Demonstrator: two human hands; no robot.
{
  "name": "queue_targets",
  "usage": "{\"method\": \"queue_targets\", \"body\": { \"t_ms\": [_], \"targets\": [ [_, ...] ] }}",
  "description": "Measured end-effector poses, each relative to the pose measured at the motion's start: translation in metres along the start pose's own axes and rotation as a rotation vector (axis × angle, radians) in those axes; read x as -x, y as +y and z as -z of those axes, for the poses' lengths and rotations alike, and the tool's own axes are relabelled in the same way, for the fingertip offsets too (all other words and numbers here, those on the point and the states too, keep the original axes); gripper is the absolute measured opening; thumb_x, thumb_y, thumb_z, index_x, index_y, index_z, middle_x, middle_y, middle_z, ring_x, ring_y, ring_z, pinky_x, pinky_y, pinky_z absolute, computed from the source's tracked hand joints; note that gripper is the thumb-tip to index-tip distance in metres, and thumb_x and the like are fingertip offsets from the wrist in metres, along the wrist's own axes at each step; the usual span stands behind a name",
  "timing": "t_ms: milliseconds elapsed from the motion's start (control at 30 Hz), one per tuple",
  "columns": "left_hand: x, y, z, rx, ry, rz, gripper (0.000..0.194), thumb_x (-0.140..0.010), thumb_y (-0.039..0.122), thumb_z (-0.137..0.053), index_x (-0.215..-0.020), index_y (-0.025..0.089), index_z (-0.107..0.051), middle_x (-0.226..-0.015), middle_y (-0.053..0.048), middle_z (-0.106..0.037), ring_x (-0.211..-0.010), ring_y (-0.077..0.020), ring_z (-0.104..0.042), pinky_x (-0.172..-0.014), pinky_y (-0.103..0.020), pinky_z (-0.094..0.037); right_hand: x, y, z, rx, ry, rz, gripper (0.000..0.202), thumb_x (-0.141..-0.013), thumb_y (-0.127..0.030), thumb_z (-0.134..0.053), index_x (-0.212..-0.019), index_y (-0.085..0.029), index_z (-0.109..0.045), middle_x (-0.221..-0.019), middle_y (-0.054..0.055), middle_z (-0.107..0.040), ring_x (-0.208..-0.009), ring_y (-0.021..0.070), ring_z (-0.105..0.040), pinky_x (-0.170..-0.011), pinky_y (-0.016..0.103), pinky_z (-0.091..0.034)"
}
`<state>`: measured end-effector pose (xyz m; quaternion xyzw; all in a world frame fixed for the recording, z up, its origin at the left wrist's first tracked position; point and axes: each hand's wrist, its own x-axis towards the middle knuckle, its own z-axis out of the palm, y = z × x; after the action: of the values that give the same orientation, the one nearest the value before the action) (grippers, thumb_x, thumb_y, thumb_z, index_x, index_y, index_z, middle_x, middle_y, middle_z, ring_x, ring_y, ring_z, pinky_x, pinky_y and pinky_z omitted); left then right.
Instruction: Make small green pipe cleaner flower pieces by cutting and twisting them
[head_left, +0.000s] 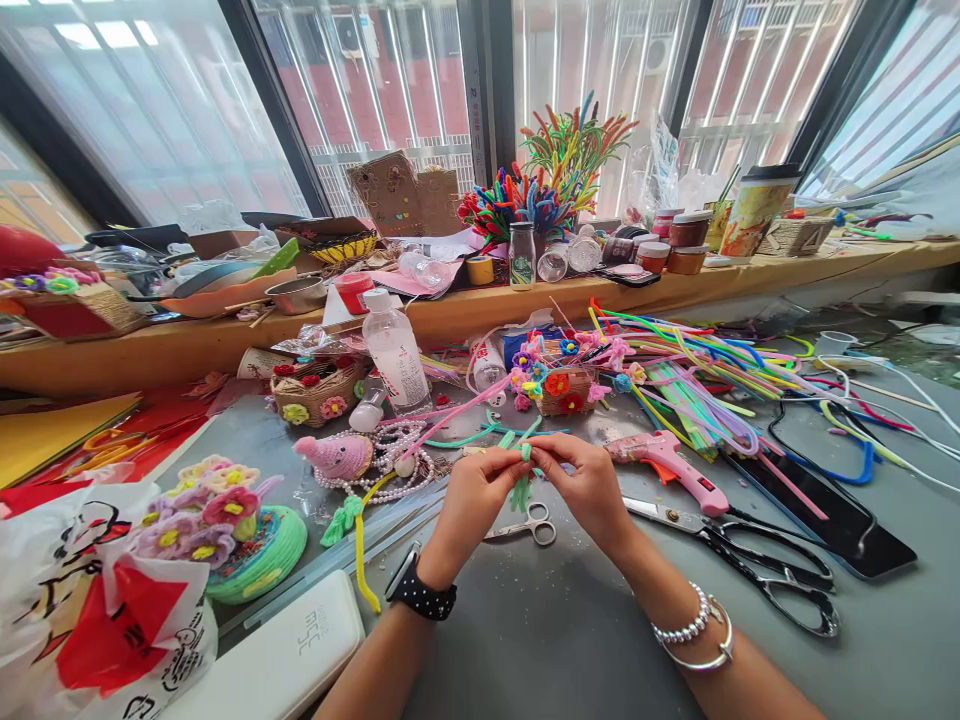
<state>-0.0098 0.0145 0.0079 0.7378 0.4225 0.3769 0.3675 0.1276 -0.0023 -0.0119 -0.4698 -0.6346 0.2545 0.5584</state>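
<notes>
My left hand (484,500) and my right hand (581,487) meet over the middle of the grey table. Pinched between their fingertips is a small bundle of light green pipe cleaners (521,490), its ends sticking out above and below. Just beneath the hands lies a small pair of scissors (538,524), partly covered by my left hand. A pink hot glue gun (675,465) rests to the right of my right hand, with large black-handled scissors (739,555) in front of it. Left of my left hand are a knotted green pipe cleaner piece (343,519) and a bent yellow pipe cleaner (362,555).
A clear bottle (395,360), pearl strings (390,440) and a flower-trimmed basket (566,390) stand behind the hands. Loose coloured pipe cleaners (720,370) and a black phone (825,510) lie right. A white power bank (277,650) and a plastic bag (112,610) are left.
</notes>
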Motion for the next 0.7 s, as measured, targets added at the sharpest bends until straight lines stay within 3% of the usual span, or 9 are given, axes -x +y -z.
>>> {"method": "queue_targets", "body": {
  "t_ms": [367, 600, 700],
  "targets": [
    [0.0022, -0.0006, -0.0003, 0.028, 0.002, 0.025, 0.016, -0.07, 0.026, -0.053, -0.074, 0.019, -0.067, -0.068, -0.003, -0.064, -0.063, -0.0159, -0.054, -0.059, -0.024, -0.042, -0.0007, -0.0009, 0.0025, -0.068, -0.036, -0.097, 0.016, -0.074, -0.026, -0.053, -0.078, -0.021, -0.068, -0.074, 0.003, -0.066, -0.068, 0.0169, -0.059, -0.062, 0.027, -0.045],
    [0.0008, 0.0004, 0.0008, 0.111, 0.075, 0.042, 0.019, -0.072, 0.029, -0.052, -0.081, 0.015, -0.061, -0.075, -0.004, -0.063, -0.071, -0.0156, -0.055, -0.065, -0.024, -0.044, -0.0015, -0.0027, -0.0016, -0.226, -0.138, -0.138, 0.025, -0.077, -0.027, -0.047, -0.097, -0.023, -0.062, -0.096, 0.004, -0.062, -0.084, 0.017, -0.057, -0.07, 0.027, -0.046],
    [-0.0002, 0.0005, 0.0053, 0.159, 0.15, 0.069, 0.022, -0.073, 0.031, -0.051, -0.085, 0.015, -0.059, -0.077, -0.003, -0.063, -0.072, -0.0156, -0.057, -0.066, -0.024, -0.044, -0.0015, -0.0004, -0.0016, -0.224, -0.063, -0.198, 0.027, -0.077, -0.028, -0.045, -0.1, -0.02, -0.058, -0.091, 0.005, -0.063, -0.08, 0.0167, -0.058, -0.066, 0.027, -0.046]
  ]
}}
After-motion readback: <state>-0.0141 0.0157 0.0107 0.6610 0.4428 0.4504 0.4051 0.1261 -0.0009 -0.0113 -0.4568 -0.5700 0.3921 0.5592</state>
